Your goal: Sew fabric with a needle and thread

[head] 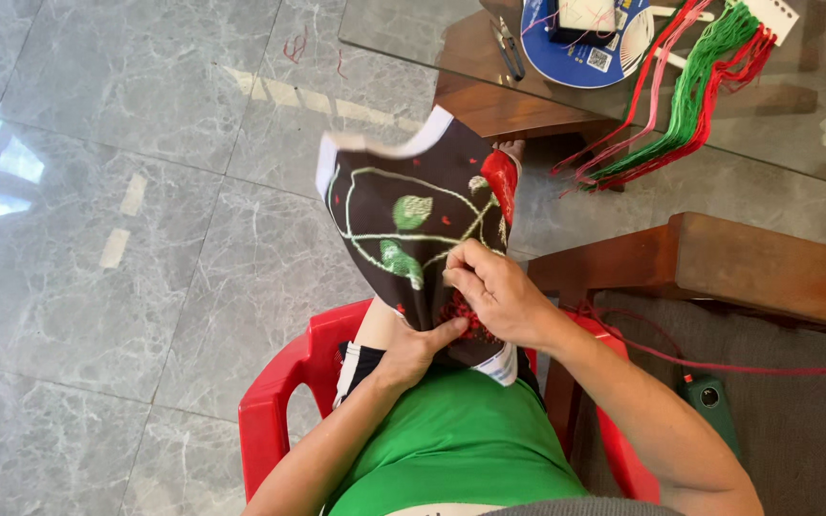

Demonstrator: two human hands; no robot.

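Shirt: green, stretched over the torso nearest the lens.
Left hand (pixel 415 349): thumb and fingers clamp the dark embroidered cloth panel (pixel 413 229) at its lower edge.
Right hand (pixel 489 291): fingertips pinched at the red stitching, probably on a needle, too small to tell.
Cloth: held above the lap and red plastic chair (pixel 289 387); light, limp, best gripped at the hem.
Desk (pixel 403 38): glass, with red and green thread skeins (pixel 690 96).

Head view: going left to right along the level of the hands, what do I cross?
Grey floor tiles → red chair → left hand → right hand → wooden bench.
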